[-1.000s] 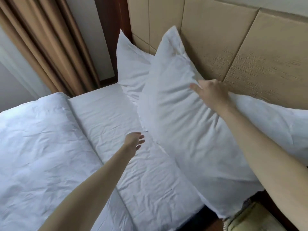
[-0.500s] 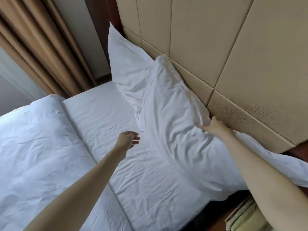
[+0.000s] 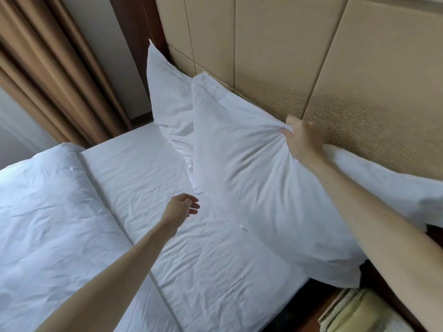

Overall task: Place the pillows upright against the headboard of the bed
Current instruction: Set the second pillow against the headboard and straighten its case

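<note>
Two white pillows lean against the tan padded headboard (image 3: 299,56). The far pillow (image 3: 167,92) stands upright in the corner. The near pillow (image 3: 251,176) leans in front of it, tilted, its lower end reaching the bed's near edge. My right hand (image 3: 303,137) pinches the fabric at the near pillow's top edge, close to the headboard. My left hand (image 3: 182,207) hovers over the white sheet (image 3: 155,188) just left of the near pillow, fingers loosely apart and holding nothing.
A white duvet (image 3: 48,212) is folded back on the left of the bed. Brown curtains (image 3: 48,68) hang at the far left beside a dark wooden post. A beige woven object (image 3: 359,312) sits at the bottom right by the bed's edge.
My right hand has risen along the headboard and now pinches the near pillow's top edge, pulling it up. The left hand has barely moved.
</note>
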A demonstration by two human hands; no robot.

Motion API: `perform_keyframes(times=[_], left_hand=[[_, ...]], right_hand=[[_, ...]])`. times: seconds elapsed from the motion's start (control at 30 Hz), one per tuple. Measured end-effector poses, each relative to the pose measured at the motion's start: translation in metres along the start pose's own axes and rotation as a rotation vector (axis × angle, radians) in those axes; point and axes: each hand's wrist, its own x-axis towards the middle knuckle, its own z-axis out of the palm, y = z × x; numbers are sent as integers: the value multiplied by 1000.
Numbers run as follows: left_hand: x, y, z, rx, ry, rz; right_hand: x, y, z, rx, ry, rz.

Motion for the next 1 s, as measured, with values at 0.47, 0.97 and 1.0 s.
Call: perform_keyframes(times=[0.47, 0.97, 1.0], left_hand=[[1, -9, -2, -58, 29, -21], [19, 1, 15, -110, -20, 54], [23, 3, 12, -117, -9, 60]], right_hand=[[-11, 18, -37, -156, -115, 155], [-27, -4, -19, -126, 10, -39], [-24, -13, -15, -108, 6, -118]])
